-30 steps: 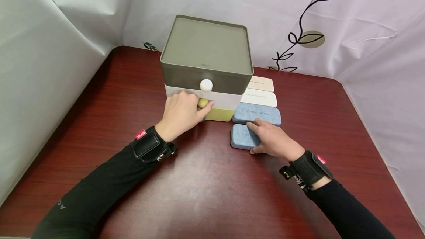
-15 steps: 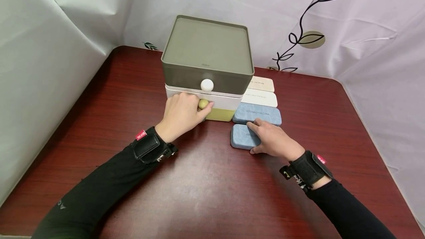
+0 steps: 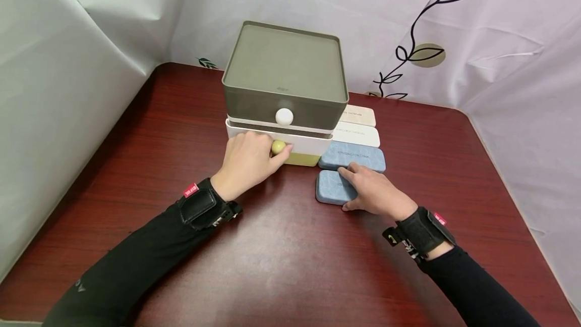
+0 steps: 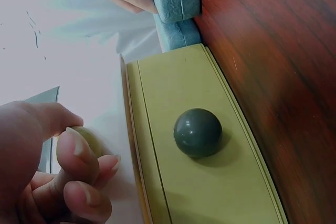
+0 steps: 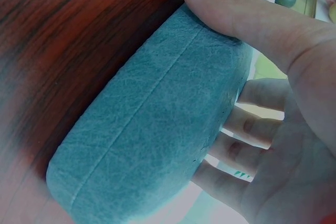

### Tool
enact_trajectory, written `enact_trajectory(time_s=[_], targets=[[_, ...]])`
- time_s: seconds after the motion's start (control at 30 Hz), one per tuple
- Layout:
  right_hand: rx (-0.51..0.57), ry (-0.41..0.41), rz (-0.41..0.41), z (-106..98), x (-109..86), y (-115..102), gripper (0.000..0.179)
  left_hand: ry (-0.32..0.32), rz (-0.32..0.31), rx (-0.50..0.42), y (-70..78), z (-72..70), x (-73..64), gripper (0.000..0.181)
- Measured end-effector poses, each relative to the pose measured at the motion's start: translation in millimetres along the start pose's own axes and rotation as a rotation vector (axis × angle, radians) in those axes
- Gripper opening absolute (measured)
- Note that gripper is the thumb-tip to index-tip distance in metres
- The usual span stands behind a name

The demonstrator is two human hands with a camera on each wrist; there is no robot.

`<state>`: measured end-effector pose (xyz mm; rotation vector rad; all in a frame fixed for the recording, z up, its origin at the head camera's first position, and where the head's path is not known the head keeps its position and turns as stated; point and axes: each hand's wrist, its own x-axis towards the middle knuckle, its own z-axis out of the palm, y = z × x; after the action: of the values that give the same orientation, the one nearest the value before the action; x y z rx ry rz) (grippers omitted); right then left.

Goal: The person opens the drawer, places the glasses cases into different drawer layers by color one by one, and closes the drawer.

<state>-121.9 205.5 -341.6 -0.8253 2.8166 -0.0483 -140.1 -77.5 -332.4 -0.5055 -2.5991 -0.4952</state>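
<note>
A small drawer cabinet (image 3: 286, 59) stands at the back, with a grey-green top tier, a white middle drawer (image 3: 313, 144) and a yellow-green bottom drawer (image 4: 178, 87). My left hand (image 3: 247, 163) pinches the yellow-green round knob (image 3: 279, 147) of the white drawer between thumb and fingers. That drawer sticks out a little, with a dark gap above its front. To the right, my right hand (image 3: 375, 191) grips the nearest blue glasses case (image 3: 333, 188), thumb along its near side and fingers over the far side in the right wrist view. The hand hides the case's right part.
Behind the gripped case lie another blue case (image 3: 351, 155), a white case (image 3: 357, 134) and a beige case (image 3: 360, 114) in a row beside the cabinet. A white knob (image 3: 284, 116) projects above the drawer, a dark green knob (image 4: 198, 132) below it. Curtains border the table (image 3: 272, 256).
The white drawer has slid out toward me, pulled by my left hand on its knob, and a gap has appeared above its front. My right hand and the cases stay where they were.
</note>
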Motion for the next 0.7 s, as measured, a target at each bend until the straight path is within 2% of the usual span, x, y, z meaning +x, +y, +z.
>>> enact_trajectory(time_s=[0.5, 0.7], targets=[[0.002, 0.025, -0.007, 1, -0.8, 1, 0.082, 0.004, 0.039, -0.017, 7.2, -9.8, -16.4, 0.057], [0.003, 0.027, -0.008, 1, -0.8, 1, 0.082, 0.003, 0.033, -0.008, 9.8, -14.0, -23.8, 0.056]])
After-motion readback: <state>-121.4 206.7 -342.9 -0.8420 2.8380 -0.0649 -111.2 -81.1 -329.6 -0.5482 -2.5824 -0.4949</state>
